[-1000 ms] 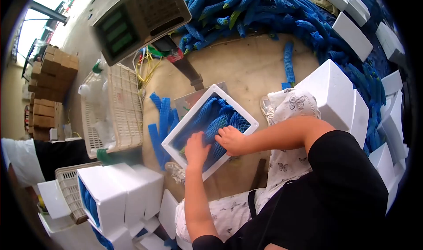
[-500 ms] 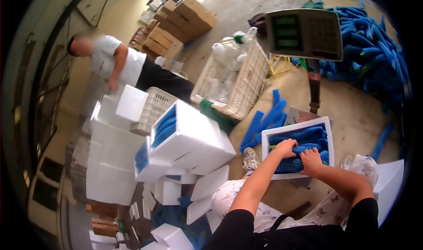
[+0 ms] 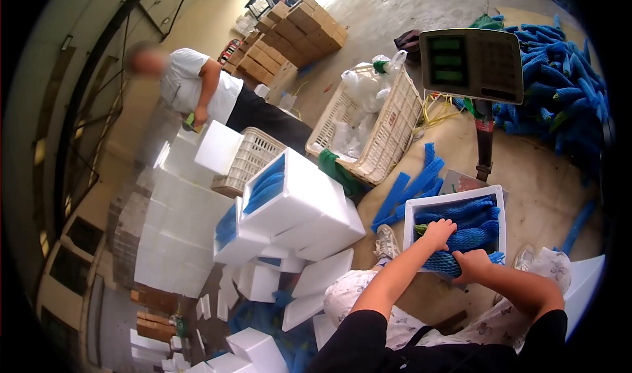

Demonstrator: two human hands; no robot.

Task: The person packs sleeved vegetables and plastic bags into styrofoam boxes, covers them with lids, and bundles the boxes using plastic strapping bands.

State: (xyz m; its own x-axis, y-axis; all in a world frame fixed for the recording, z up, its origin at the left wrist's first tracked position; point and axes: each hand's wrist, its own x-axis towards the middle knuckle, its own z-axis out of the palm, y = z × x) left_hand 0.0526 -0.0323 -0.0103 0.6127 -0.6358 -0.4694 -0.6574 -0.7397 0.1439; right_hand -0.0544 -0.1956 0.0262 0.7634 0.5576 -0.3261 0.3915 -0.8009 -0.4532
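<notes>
Between the person's knees, an open white foam box (image 3: 409,223) sits beside the foot of a scale post (image 3: 484,144), holding blue-netted pieces (image 3: 473,237) laid lengthwise, a green end showing at its left side. The left hand (image 3: 440,233) lies over them with its fingers bent down onto the netting; whether they close on a piece I cannot tell. The right hand (image 3: 473,266) is at the near side, against the nearest netted piece (image 3: 441,264), its thumb raised; its fingertips are hidden, so its hold is unclear too.

That nearest piece looks the likeliest trouble: it lies close along the near wall, and pushing it down against a tight row could make it spring up over the rim or bruise what is inside. The netting might snag on a finger and drag a neighbour out of line. Leaning hard on one side could also tip or slide the box, or crack its foam wall. Blue net strips (image 3: 409,190) lie just beyond its left corner, where a shifting box could catch them.
</notes>
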